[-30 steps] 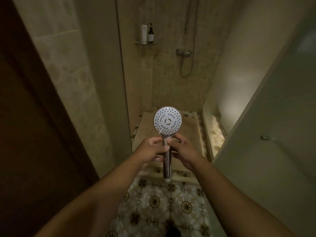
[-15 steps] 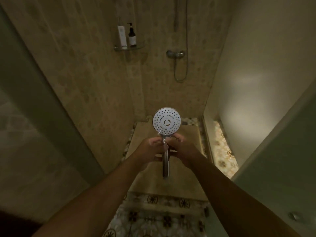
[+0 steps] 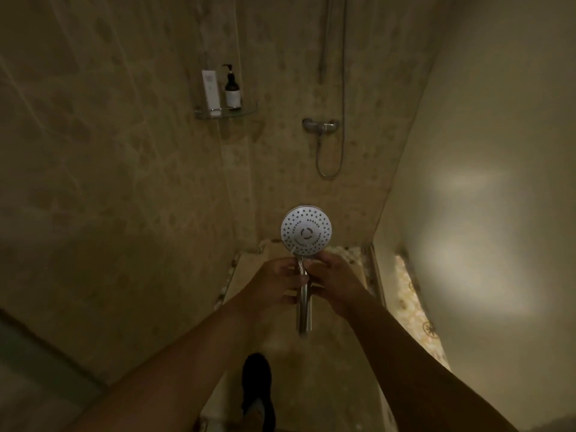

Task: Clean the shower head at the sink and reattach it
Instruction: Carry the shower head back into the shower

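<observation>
Since half a second ago the person has stepped further into the shower stall. The patterned floor tiles have dropped out at the bottom of the view and a dark shoe [image 3: 257, 388] has come in, planted on the shower floor well below the mixer tap [image 3: 321, 125]. The grip on the shower head [image 3: 306, 230] has not changed.

The shower head is held out in front of the person, detached, directly below the mixer tap and well apart from it. Its round white spray face is turned up toward the camera, and its chrome handle hangs straight down. The left hand [image 3: 274, 286] and the right hand [image 3: 335, 283] meet at the neck of the handle just under the face, the left from the left side and the right from the right side. Both sets of fingers are curled in and pinching the handle. In the dim light it is hard to say whether the right fingers wrap fully round it or only nip it.

A hose [image 3: 343, 120] loops down from the mixer tap and rises again past its right end. To the left of the mixer tap, at about the same height, a glass corner shelf [image 3: 246, 112] carries a white tube [image 3: 210, 92] and, on the side nearer the tap, a dark pump bottle [image 3: 232, 88]. To the right of the mixer tap a pale wall [image 3: 498, 213] catches a soft patch of light.
</observation>
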A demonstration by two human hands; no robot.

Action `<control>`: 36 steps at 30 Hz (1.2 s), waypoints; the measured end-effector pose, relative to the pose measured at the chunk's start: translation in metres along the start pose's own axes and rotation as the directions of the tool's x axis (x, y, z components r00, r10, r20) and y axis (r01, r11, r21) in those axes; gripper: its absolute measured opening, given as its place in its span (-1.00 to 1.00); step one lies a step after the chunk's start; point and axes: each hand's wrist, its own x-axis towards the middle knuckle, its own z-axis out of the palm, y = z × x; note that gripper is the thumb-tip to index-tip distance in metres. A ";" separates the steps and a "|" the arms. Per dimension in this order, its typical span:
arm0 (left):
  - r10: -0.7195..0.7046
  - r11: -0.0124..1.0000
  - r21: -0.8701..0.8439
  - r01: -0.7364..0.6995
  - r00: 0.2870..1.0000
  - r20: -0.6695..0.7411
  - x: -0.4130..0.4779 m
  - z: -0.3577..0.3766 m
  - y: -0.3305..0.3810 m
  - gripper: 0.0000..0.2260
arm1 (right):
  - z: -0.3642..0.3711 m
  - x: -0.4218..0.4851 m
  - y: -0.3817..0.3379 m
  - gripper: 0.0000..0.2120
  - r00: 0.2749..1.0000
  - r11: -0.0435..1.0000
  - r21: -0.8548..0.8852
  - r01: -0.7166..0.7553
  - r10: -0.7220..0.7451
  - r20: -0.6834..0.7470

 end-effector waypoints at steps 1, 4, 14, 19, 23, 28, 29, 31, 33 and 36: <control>0.003 1.000 0.006 -0.003 1.000 0.005 0.021 -0.006 0.002 -0.78 | -0.003 0.019 -0.002 -0.80 1.000 1.000 0.003 0.003 -0.003 -0.008; -0.011 1.000 -0.002 0.011 1.000 0.025 0.093 -0.027 0.010 -0.77 | -0.014 0.086 -0.009 -0.81 0.999 1.000 0.002 0.000 0.000 -0.047; -0.098 0.993 -0.052 0.106 0.987 0.130 0.336 -0.117 0.060 -0.80 | -0.031 0.333 -0.046 -0.79 0.978 0.997 0.047 -0.063 0.071 -0.194; -0.059 0.994 -0.080 0.074 0.982 0.179 0.396 -0.138 0.095 -0.79 | -0.034 0.393 -0.081 -0.79 0.977 0.999 -0.011 -0.047 0.044 -0.208; -0.006 0.996 -0.086 0.025 0.977 0.213 0.427 -0.150 0.119 -0.81 | -0.041 0.426 -0.105 -0.81 0.980 0.998 -0.054 -0.012 0.001 -0.198; 0.071 0.997 -0.034 -0.065 0.975 0.208 0.462 -0.157 0.147 -0.82 | -0.048 0.461 -0.124 -0.86 0.976 0.999 0.026 0.025 -0.019 -0.216; 0.079 0.997 -0.022 -0.076 0.976 0.202 0.469 -0.158 0.152 -0.82 | -0.049 0.467 -0.128 -0.86 0.977 0.999 0.034 0.032 -0.024 -0.214; 0.092 0.996 -0.009 -0.093 0.976 0.198 0.484 -0.157 0.162 -0.82 | -0.054 0.481 -0.139 -0.86 0.978 0.998 0.044 0.052 -0.042 -0.203; 0.114 0.993 0.012 -0.118 0.976 0.187 0.500 -0.154 0.173 -0.81 | -0.063 0.496 -0.148 -0.85 0.978 0.996 0.036 0.078 -0.070 -0.195; 0.161 0.984 0.057 -0.171 0.976 0.148 0.528 -0.147 0.186 -0.79 | -0.079 0.522 -0.160 -0.81 0.980 0.995 0.065 0.082 -0.068 -0.186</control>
